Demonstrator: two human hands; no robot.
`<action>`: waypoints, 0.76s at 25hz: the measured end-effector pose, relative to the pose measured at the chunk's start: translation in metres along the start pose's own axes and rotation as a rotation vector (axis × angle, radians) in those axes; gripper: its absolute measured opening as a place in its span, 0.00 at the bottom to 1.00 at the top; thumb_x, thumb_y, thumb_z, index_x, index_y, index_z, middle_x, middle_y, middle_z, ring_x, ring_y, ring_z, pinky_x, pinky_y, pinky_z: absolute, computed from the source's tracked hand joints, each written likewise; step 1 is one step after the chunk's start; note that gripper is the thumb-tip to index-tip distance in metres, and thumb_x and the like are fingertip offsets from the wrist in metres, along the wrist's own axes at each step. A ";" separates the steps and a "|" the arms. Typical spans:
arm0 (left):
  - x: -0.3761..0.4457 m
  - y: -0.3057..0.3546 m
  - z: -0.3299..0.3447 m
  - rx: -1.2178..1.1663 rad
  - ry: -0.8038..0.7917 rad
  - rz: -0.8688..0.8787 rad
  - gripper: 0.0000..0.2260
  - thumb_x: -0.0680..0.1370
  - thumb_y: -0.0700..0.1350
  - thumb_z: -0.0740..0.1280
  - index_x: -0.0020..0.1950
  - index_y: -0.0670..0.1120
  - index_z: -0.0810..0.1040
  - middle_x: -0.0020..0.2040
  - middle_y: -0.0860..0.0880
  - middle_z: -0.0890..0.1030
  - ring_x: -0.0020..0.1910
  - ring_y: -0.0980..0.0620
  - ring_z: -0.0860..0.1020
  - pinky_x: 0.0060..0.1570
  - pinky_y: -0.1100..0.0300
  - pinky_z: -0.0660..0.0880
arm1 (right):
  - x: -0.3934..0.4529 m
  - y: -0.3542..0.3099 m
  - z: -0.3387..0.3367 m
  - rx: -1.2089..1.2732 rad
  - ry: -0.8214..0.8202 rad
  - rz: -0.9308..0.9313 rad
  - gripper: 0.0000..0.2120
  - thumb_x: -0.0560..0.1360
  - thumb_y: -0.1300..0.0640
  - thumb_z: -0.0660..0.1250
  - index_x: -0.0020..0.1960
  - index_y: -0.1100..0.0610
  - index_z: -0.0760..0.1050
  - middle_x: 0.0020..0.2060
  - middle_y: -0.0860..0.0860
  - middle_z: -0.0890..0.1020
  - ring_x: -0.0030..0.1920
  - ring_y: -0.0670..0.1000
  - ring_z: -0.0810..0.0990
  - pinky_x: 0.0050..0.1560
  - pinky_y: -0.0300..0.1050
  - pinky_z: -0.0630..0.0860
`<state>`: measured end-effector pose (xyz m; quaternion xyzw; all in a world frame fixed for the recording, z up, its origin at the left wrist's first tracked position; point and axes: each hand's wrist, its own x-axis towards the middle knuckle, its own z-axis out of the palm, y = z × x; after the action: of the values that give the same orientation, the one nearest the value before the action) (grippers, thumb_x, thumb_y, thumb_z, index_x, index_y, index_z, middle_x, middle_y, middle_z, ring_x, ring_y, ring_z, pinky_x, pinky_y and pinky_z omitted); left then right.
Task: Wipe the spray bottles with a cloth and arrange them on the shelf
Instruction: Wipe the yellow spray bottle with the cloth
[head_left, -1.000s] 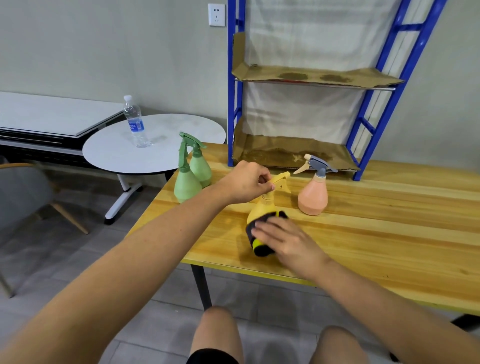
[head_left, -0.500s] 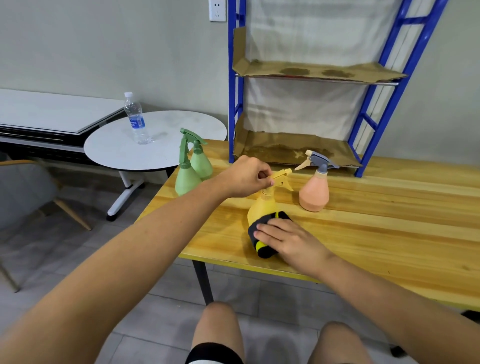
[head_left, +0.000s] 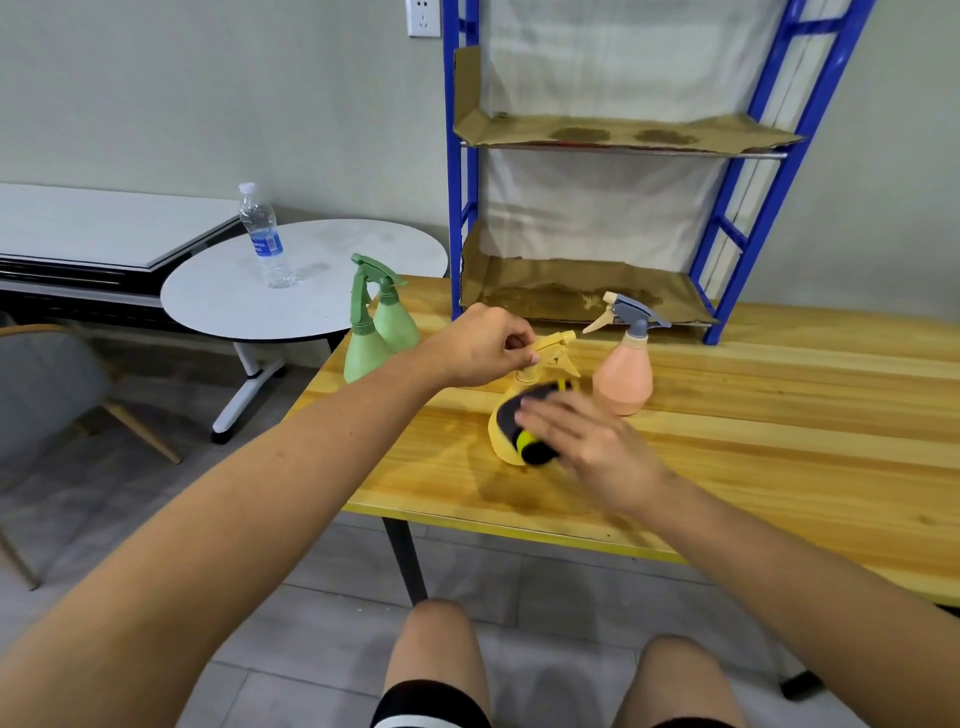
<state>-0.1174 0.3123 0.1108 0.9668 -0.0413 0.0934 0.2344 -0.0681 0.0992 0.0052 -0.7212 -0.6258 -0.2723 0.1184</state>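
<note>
So the left hand (head_left: 485, 345) is pinching the yellow bottle (head_left: 506, 441) by its trigger head, I'd guess to stop it sliding or tipping while it's getting scrubbed. The right hand (head_left: 587, 441) is pressing a dark cloth (head_left: 524, 415) flat against the bottle's side, fingers spread rather than clenched, which looks like a wiping hold. The bottle's sitting on the table (head_left: 753, 467) near the front edge. The pink bottle (head_left: 623, 376) and two green ones (head_left: 376, 332) are waiting nearby, and the shelf (head_left: 587, 291) behind isn't holding any bottles yet.
</note>
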 end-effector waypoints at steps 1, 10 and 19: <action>0.000 0.000 0.000 0.006 0.001 -0.003 0.07 0.79 0.49 0.70 0.52 0.47 0.84 0.43 0.54 0.84 0.45 0.58 0.81 0.53 0.57 0.79 | 0.011 0.006 -0.007 -0.005 0.066 0.046 0.27 0.70 0.68 0.71 0.69 0.60 0.75 0.66 0.56 0.79 0.64 0.60 0.76 0.61 0.59 0.77; 0.000 0.000 -0.005 0.001 -0.040 -0.016 0.09 0.80 0.48 0.70 0.56 0.46 0.84 0.47 0.52 0.85 0.48 0.57 0.81 0.52 0.59 0.78 | -0.014 0.003 0.010 -0.007 -0.044 -0.125 0.23 0.76 0.66 0.61 0.70 0.59 0.74 0.67 0.54 0.78 0.65 0.58 0.76 0.61 0.57 0.77; 0.003 -0.002 -0.005 0.011 -0.057 -0.023 0.10 0.80 0.48 0.69 0.58 0.47 0.83 0.49 0.53 0.84 0.48 0.57 0.80 0.49 0.62 0.74 | -0.025 0.011 0.018 0.075 -0.084 -0.142 0.24 0.77 0.67 0.61 0.73 0.57 0.72 0.70 0.52 0.75 0.67 0.56 0.75 0.64 0.56 0.76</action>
<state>-0.1152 0.3164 0.1142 0.9707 -0.0364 0.0633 0.2289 -0.0550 0.0852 -0.0212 -0.6810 -0.6895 -0.2259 0.0993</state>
